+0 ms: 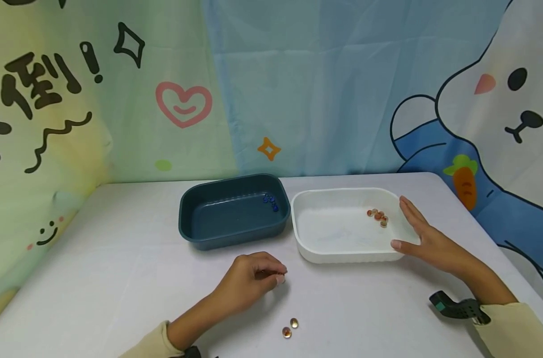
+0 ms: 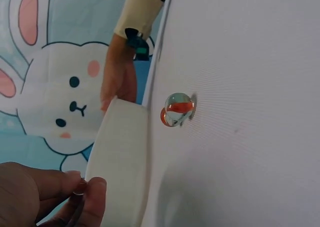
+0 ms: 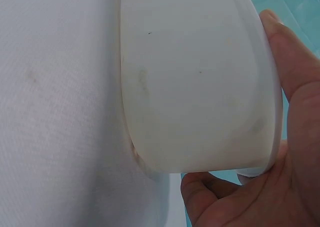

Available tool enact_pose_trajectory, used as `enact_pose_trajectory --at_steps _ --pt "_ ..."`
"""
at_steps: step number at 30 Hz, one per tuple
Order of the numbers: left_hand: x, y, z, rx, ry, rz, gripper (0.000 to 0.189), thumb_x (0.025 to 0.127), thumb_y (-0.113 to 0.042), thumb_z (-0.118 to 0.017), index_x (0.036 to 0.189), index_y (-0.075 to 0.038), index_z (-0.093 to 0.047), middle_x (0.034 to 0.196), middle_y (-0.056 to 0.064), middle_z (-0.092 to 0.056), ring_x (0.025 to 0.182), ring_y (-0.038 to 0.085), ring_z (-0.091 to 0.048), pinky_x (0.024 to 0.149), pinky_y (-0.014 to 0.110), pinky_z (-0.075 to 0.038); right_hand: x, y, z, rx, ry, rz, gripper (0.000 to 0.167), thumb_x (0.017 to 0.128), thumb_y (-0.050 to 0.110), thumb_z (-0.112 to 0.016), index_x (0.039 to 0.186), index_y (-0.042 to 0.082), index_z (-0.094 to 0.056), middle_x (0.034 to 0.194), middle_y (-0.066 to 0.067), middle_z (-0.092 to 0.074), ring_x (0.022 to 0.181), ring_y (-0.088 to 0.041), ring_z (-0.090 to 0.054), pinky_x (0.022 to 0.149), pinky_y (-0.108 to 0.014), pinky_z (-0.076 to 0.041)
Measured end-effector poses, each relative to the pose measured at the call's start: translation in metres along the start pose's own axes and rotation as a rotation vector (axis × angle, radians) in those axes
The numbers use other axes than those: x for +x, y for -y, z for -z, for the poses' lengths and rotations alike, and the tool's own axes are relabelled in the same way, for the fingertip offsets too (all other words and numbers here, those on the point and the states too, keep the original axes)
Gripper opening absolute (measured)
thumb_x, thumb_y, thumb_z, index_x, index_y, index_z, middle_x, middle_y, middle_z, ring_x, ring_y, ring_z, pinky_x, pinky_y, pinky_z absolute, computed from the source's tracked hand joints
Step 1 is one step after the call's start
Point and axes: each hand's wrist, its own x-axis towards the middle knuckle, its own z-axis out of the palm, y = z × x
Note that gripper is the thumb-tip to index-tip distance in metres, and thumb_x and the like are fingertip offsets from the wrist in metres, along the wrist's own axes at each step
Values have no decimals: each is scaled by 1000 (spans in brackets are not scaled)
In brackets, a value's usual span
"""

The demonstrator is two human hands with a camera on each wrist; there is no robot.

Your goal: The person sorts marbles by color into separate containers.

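My left hand (image 1: 253, 278) pinches a small glass marble (image 2: 80, 187) between thumb and fingertips, just above the table in front of the two trays. The fingers hide most of it. My right hand (image 1: 428, 241) holds the right end of the white tray (image 1: 329, 257), thumb at the near corner and fingers along the outer side. Several orange-and-clear marbles (image 1: 377, 217) lie inside the tray, towards its right. Two more marbles, a nearer one (image 1: 287, 332) and a farther one (image 1: 294, 322), rest on the table, right of the left forearm.
Left of the white tray stands a dark blue-green tray (image 1: 226, 237) with several blue marbles (image 1: 271, 200) at its right end. Both trays are on the white-covered table (image 1: 119, 258). A printed curtain (image 1: 298, 89) hangs behind it.
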Motion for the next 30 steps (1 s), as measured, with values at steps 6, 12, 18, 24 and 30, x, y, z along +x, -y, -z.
enact_pose_trajectory --at_steps 6,12,18,24,30 --pt "9 3 -10 -2 26 19 8 87 -3 -72 94 -1 -76 89 -6 -68 82 7 -62 75 23 -53 1 1 -1 2 -1 2 104 89 34 -69 156 21 10 160 -6 19 142 -49 7 85 -78 -25" --pt "20 -2 -16 -29 3 -38 10 88 -3 -70 97 0 -75 90 -7 -67 83 7 -63 76 25 -53 2 -1 -1 5 6 -6 103 90 34 -68 155 21 10 160 -7 19 142 -48 9 86 -79 -23" --pt "32 -11 -25 -68 -36 -95 13 90 -5 -69 100 0 -74 95 -3 -68 86 7 -63 77 25 -53 2 -2 -2 4 2 1 103 90 33 -68 155 20 10 160 -6 19 142 -48 8 85 -79 -23" --pt "51 -15 -28 -64 -102 -142 12 89 -3 -69 100 -4 -75 97 -3 -69 85 7 -62 74 25 -53 1 -1 -2 4 1 2 103 90 34 -69 156 20 10 160 -4 20 142 -48 8 85 -78 -25" --pt "67 -19 -25 -65 -132 -147 13 89 -1 -69 101 -1 -75 97 4 -70 85 11 -64 75 26 -54 0 1 -1 -1 -2 1 103 90 34 -69 156 18 9 160 -5 20 142 -49 8 85 -78 -25"
